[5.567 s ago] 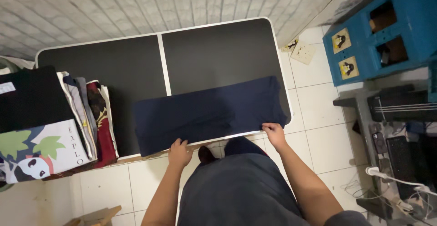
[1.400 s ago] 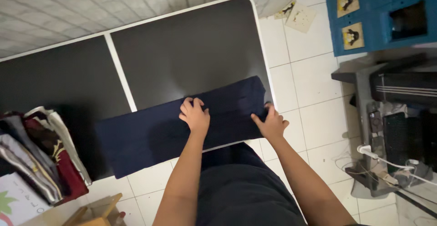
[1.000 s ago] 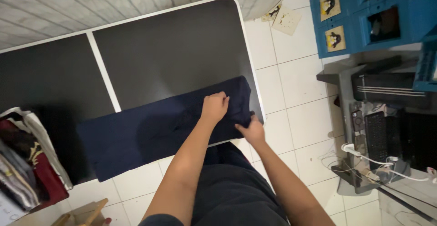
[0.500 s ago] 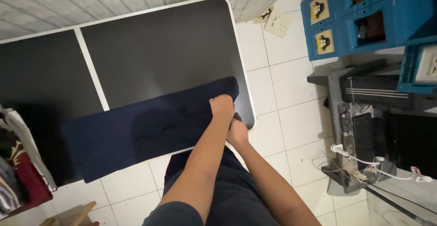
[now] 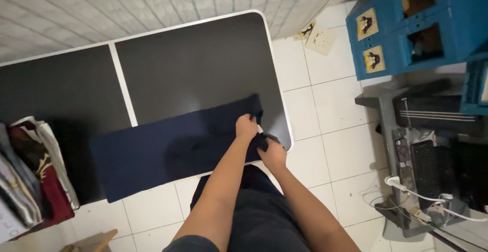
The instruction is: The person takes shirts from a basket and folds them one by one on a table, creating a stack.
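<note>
Both hands pinch the right end of the folded navy garment [image 5: 173,148], the left hand [image 5: 246,128] closed on its far corner, the right hand [image 5: 272,154] closed on the near one. Leftward from the grip, the cloth lies along the black table [image 5: 193,69], its near edge overhanging. Uneven pulling could skew the fold or drag it floorward; the clothes pile [image 5: 28,176] sits well apart.

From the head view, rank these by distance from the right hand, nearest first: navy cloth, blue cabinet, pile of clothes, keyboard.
From the right hand:
1. Navy cloth, held in its grip at the table's right end.
2. Keyboard, on the floor to the right.
3. Blue cabinet, upper right.
4. Pile of clothes, far left edge.
</note>
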